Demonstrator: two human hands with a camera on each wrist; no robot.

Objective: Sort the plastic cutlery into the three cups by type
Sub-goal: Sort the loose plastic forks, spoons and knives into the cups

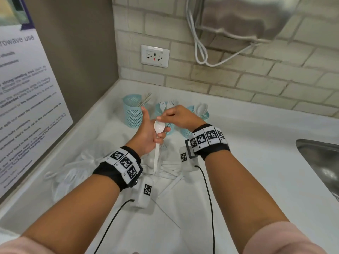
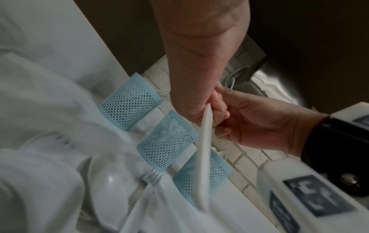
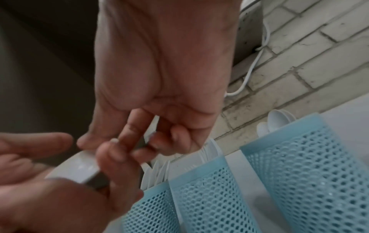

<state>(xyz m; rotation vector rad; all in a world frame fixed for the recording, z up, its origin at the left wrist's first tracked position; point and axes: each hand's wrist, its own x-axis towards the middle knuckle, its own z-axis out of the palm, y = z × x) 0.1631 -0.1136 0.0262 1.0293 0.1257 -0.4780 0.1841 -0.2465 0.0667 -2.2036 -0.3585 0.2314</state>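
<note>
A white plastic spoon (image 1: 158, 127) stands upright above the counter, bowl up, its handle (image 2: 203, 157) hanging down. My left hand (image 1: 161, 133) grips its neck with curled fingers. My right hand (image 1: 160, 118) pinches the top edge of the bowl from above. Behind both hands stand three blue mesh cups: the left cup (image 1: 132, 111) holds knives, the middle cup (image 1: 160, 109) forks, the right cup (image 1: 205, 114) spoons. The right wrist view shows the spoon cup (image 3: 309, 165) nearest. A loose pile of white cutlery (image 1: 169, 174) lies on the counter under my wrists.
A crumpled clear plastic bag (image 1: 73, 173) lies left of the pile. A steel sink (image 1: 319, 162) is sunk into the white counter (image 1: 256, 162) at right. Behind are a tiled wall with a socket (image 1: 155, 55), a steel dispenser (image 1: 244, 17) and a poster (image 1: 27, 107).
</note>
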